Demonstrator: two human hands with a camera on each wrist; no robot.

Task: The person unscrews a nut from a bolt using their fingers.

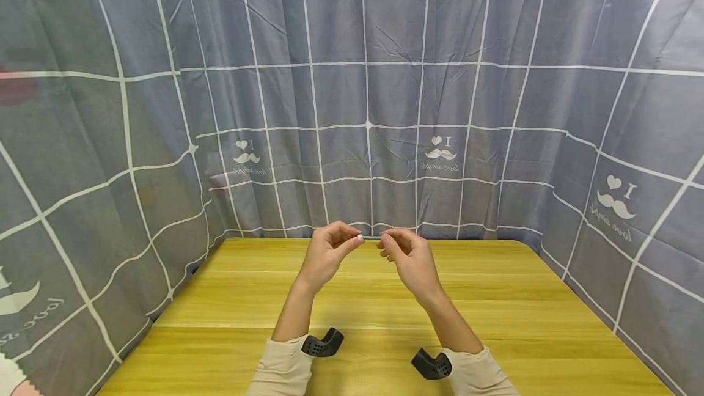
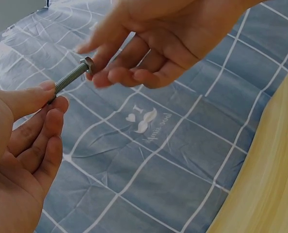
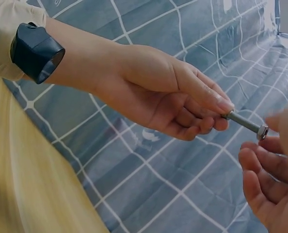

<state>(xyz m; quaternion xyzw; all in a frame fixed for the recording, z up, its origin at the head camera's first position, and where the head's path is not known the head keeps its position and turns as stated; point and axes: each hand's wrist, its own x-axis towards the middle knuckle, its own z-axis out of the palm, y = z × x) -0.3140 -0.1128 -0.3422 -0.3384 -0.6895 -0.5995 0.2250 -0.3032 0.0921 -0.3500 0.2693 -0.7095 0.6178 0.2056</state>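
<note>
A slim metal bolt [image 2: 71, 78] with a threaded shank is held up level between the two hands. My left hand [image 1: 324, 255] pinches one end of it between thumb and forefinger, which partly hide that end. On the other end, toward my right hand [image 1: 409, 258], sits a hexagonal metal piece [image 3: 263, 132]. The right thumb stands a little off this piece in the left wrist view, while the right forefinger lies right beside it. The other right fingers are loosely bent and hold nothing.
Below the hands is a yellow wood-grain table [image 1: 363, 304]. A grey-blue curtain [image 1: 341, 96] with white grid lines hangs behind it and along both sides. Each forearm wears a black wrist mount [image 1: 323, 343] over a beige sleeve [image 1: 283, 368].
</note>
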